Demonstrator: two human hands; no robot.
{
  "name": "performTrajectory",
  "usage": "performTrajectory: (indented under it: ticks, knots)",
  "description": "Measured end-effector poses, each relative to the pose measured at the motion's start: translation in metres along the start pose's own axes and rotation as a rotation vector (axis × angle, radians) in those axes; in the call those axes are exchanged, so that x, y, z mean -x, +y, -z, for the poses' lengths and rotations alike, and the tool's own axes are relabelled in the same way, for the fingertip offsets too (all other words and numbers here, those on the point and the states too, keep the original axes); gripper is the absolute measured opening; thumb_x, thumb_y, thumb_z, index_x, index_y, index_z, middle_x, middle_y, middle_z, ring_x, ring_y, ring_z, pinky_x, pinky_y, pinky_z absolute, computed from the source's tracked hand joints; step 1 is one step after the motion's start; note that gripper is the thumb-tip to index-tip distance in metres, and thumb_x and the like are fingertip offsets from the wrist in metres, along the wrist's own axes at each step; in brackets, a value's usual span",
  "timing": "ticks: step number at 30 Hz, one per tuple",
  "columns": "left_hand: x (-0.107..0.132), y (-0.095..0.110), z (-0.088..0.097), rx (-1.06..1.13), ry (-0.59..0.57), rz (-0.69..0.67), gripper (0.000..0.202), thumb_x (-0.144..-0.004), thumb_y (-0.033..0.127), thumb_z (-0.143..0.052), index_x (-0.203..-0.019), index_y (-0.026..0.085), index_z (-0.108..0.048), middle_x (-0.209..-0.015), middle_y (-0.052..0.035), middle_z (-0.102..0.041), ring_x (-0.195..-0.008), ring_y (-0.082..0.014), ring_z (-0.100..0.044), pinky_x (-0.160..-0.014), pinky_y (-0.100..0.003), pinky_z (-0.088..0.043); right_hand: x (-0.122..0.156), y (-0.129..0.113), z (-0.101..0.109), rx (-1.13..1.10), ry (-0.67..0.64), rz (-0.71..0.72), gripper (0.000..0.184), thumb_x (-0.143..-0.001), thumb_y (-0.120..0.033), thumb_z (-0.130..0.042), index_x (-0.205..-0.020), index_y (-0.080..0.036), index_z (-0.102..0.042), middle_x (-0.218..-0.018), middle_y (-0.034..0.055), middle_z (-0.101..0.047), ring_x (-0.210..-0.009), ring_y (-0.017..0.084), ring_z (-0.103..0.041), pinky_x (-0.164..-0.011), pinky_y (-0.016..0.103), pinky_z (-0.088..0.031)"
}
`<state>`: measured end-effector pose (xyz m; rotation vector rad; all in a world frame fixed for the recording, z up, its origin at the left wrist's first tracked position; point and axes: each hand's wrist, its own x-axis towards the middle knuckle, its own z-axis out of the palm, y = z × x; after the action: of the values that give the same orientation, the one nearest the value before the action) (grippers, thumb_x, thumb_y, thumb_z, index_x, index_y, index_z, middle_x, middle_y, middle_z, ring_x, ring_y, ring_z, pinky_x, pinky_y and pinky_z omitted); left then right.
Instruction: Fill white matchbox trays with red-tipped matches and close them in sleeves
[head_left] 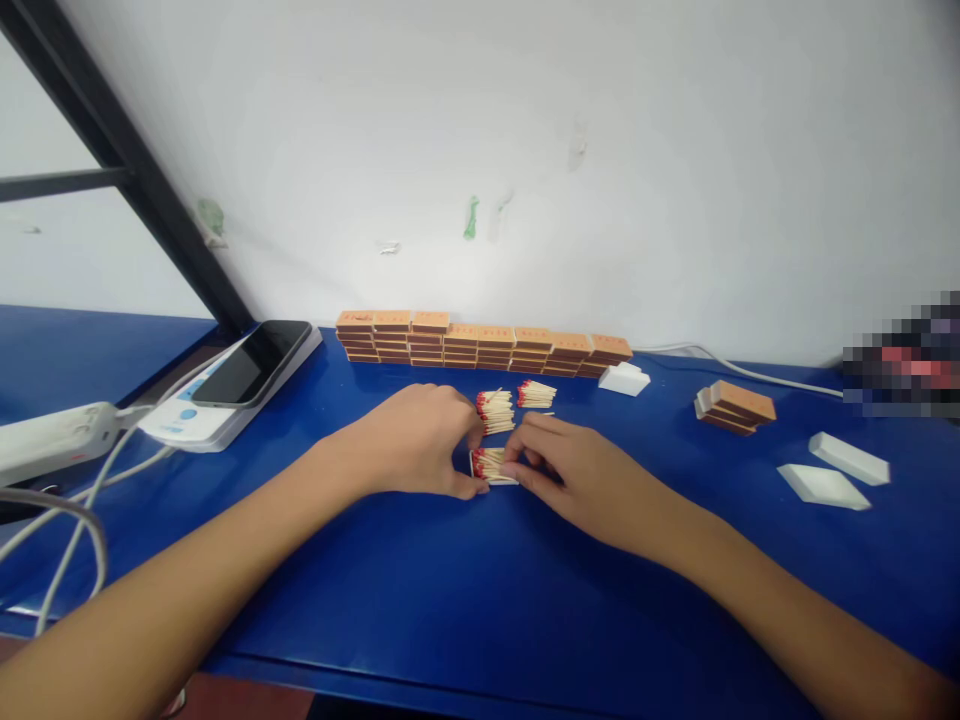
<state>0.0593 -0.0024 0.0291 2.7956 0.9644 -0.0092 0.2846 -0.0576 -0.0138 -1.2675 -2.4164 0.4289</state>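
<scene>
A small white matchbox tray (512, 483) holding red-tipped matches (489, 463) lies on the blue table between my hands. My left hand (424, 440) grips the tray's left end with thumb and fingers. My right hand (555, 460) is at the tray's right end, its fingertips pinched on the matches there; whether it holds any is hidden. Just behind lie a loose pile of matches (496, 412) and a smaller pile (536, 393), both with red heads to the left.
Stacked matchboxes (480, 345) line the wall, with white trays (625, 379) at their right end. More matchboxes (735, 407) and two white trays (825, 486) lie to the right. At left are a phone (253, 365) on a white box, a power strip (60, 440) and cables.
</scene>
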Motion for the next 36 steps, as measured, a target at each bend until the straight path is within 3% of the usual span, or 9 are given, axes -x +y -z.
performTrajectory:
  ticks: [6,10,15,21,26,31,36]
  knots:
    - [0.001,0.000,0.000,0.016,0.011,-0.001,0.028,-0.076,0.043,-0.085,-0.092,0.020,-0.081,-0.084,-0.0042,-0.072,-0.076,-0.0204,-0.064,-0.066,-0.030,-0.040,-0.008,0.018,-0.003,0.000,0.136,-0.062,0.010,-0.103,-0.027,-0.059,-0.096,-0.022,-0.064,-0.086,0.0019,-0.062,-0.073,0.016,-0.056,-0.066,0.030,-0.042]
    - [0.001,0.000,0.000,0.036,0.013,0.004,0.028,-0.076,0.042,-0.086,-0.093,0.020,-0.081,-0.085,-0.0046,-0.072,-0.076,-0.0204,-0.064,-0.065,-0.030,-0.041,-0.014,0.032,-0.008,0.055,0.121,-0.023,0.009,-0.104,-0.025,-0.057,-0.106,-0.022,-0.066,-0.096,0.0040,-0.061,-0.080,0.018,-0.058,-0.073,0.032,-0.045]
    - [0.001,-0.001,-0.001,0.029,0.039,-0.017,0.027,-0.075,0.042,-0.086,-0.090,0.020,-0.081,-0.082,-0.0038,-0.071,-0.073,-0.0199,-0.064,-0.063,-0.031,-0.040,-0.016,0.037,-0.013,0.057,0.115,-0.003,0.010,-0.104,-0.024,-0.057,-0.096,-0.022,-0.063,-0.091,0.0030,-0.060,-0.078,0.018,-0.057,-0.071,0.031,-0.045]
    - [0.001,0.000,0.000,-0.003,0.023,-0.008,0.028,-0.077,0.043,-0.085,-0.091,0.020,-0.080,-0.085,-0.0045,-0.072,-0.075,-0.0198,-0.064,-0.064,-0.031,-0.039,-0.014,0.034,-0.008,0.100,0.069,-0.005,0.011,-0.106,-0.023,-0.054,-0.095,-0.021,-0.058,-0.097,0.0051,-0.062,-0.078,0.018,-0.058,-0.069,0.032,-0.045]
    - [0.001,0.000,0.000,0.006,0.029,-0.004,0.028,-0.076,0.042,-0.086,-0.092,0.019,-0.080,-0.085,-0.0049,-0.071,-0.076,-0.0207,-0.064,-0.065,-0.031,-0.040,-0.008,0.020,0.003,0.082,0.116,-0.008,0.013,-0.106,-0.025,-0.051,-0.095,-0.022,-0.059,-0.097,0.0055,-0.063,-0.079,0.019,-0.059,-0.066,0.031,-0.044]
    - [0.000,0.000,-0.001,-0.002,0.024,-0.001,0.029,-0.076,0.044,-0.085,-0.091,0.019,-0.080,-0.083,-0.0045,-0.071,-0.074,-0.0202,-0.064,-0.063,-0.031,-0.040,-0.002,0.002,0.000,0.104,0.044,0.050,0.012,-0.104,-0.023,-0.054,-0.095,-0.022,-0.061,-0.097,0.0058,-0.065,-0.077,0.018,-0.061,-0.066,0.032,-0.046]
    - [0.000,-0.001,-0.001,-0.008,0.015,-0.002,0.029,-0.077,0.044,-0.085,-0.093,0.020,-0.081,-0.086,-0.0045,-0.072,-0.077,-0.0207,-0.065,-0.065,-0.031,-0.041,-0.001,0.003,0.000,0.064,0.051,0.046,0.011,-0.104,-0.023,-0.056,-0.095,-0.022,-0.063,-0.095,0.0046,-0.064,-0.078,0.018,-0.061,-0.066,0.031,-0.046]
